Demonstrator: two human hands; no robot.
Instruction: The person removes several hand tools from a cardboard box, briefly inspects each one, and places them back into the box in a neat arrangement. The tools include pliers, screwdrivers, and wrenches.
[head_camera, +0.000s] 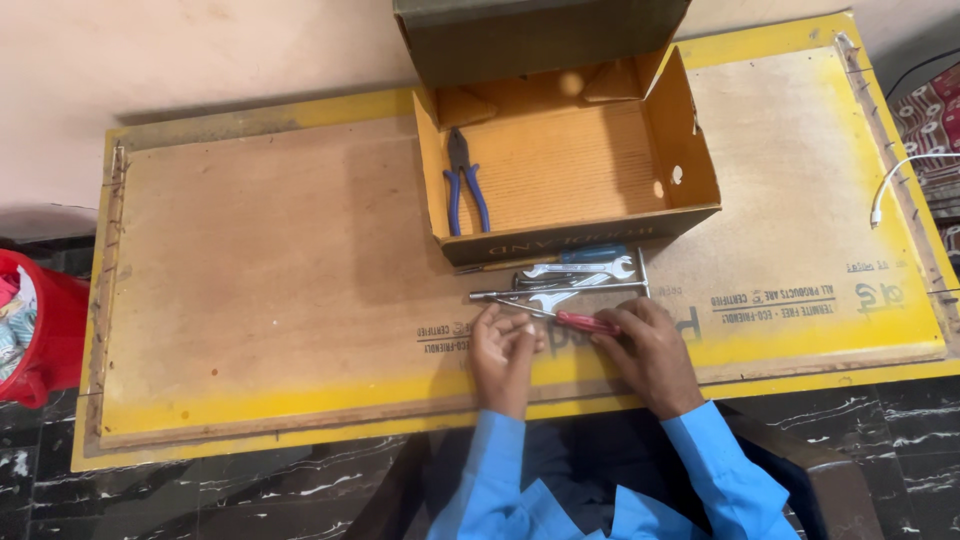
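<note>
The right hand (648, 345) is closing on the red-handled screwdriver (583, 321), just in front of the cardboard box (697, 160). Its long axis is running sideways, shaft toward the left hand (503, 345), whose curled fingers are touching the tip.

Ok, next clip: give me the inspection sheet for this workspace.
Surface: plywood board with yellow edge, lying flat.
Job's things: red-handled screwdriver on the board; wrenches piled before the box.
Clutter: open cardboard box holding blue-handled pliers.
Hands: left hand touches the screwdriver's shaft; right hand rests on its handle.
Cables: white cable at the board's right edge.
Surroundings: red bin at left, dark marble floor.
</note>
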